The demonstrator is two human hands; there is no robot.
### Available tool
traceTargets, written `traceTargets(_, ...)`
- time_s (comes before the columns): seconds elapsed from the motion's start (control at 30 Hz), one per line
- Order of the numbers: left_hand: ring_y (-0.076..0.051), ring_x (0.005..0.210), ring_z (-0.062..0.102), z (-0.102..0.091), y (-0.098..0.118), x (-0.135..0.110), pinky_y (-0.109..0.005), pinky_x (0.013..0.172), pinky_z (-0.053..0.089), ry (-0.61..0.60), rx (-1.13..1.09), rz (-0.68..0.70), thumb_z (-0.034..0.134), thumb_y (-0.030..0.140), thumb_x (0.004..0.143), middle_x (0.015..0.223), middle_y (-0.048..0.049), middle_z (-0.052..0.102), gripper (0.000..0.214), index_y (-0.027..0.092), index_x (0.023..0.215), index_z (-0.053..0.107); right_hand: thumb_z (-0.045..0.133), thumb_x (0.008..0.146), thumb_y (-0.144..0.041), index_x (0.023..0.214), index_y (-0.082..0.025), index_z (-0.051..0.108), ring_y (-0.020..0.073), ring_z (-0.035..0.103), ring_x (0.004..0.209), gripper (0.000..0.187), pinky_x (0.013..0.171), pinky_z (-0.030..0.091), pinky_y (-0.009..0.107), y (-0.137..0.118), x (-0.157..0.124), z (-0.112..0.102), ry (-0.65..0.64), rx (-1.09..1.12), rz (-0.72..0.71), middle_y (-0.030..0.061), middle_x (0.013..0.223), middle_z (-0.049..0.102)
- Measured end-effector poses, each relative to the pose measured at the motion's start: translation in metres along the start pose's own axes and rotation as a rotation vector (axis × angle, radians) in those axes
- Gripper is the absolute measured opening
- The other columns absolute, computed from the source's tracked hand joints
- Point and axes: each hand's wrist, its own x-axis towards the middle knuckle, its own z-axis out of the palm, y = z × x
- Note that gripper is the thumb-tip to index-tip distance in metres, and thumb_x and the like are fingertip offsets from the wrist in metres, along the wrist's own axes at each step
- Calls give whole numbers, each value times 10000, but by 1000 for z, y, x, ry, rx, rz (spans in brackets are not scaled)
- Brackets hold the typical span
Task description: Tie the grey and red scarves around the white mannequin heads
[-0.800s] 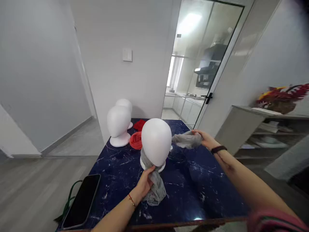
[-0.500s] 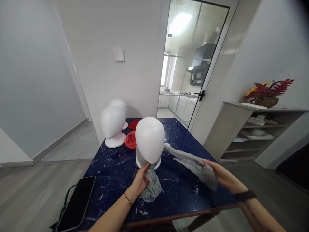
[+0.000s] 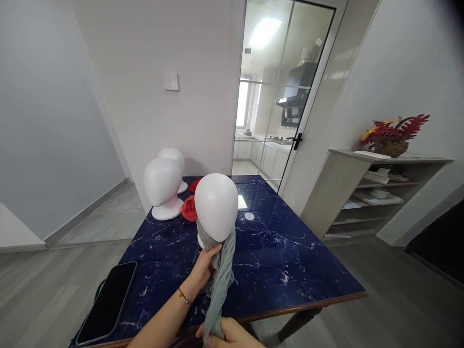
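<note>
A white foam mannequin head point(image 3: 216, 207) stands on the dark blue marble table point(image 3: 282, 261). A grey scarf point(image 3: 222, 275) is wrapped round its neck and hangs toward me. My left hand point(image 3: 203, 268) is closed, pinching the scarf just under the head's chin. My right hand point(image 3: 232, 334) sits at the bottom edge of the picture, closed round the scarf's lower end and holding it taut. Behind stand two more white foam heads point(image 3: 162, 186), with red fabric point(image 3: 189, 209) beside them.
A black phone point(image 3: 106, 302) lies at the table's front left corner, next to a green cord. A glass door point(image 3: 286, 96) to a kitchen is behind the table. A shelf unit point(image 3: 366, 193) with a red flower basket stands at the right.
My right hand has swung from the far right side of the head round to the front and down to the near table edge, drawing the scarf's end with it. My left hand kept its grip.
</note>
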Motion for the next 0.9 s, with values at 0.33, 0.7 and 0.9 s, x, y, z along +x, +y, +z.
traceTargets(0.33,-214,695,609,-19,6,-31,-300,650,435,214,998,199,628,282,648,762,-64,699,193,167,797,667,398,919,-407,869,-148,652,124,584,684,366,667,458,230,-38,13,-21,23,-188,-267,43,767,651)
traceTargets(0.7,-157,600,644,-26,46,-71,-268,595,518,36,-383,-338,508,222,787,757,-115,705,231,53,874,640,403,920,-335,1072,-223,629,220,485,1114,294,975,351,354,-36,24,-55,515,-655,-461,89,1144,555)
traceTargets(0.9,-182,648,677,-17,31,-92,-325,681,548,87,-455,-421,421,192,826,783,-102,718,278,122,945,661,523,834,-373,666,-157,584,122,490,592,280,610,383,252,-9,66,-49,355,-254,-264,5,632,562)
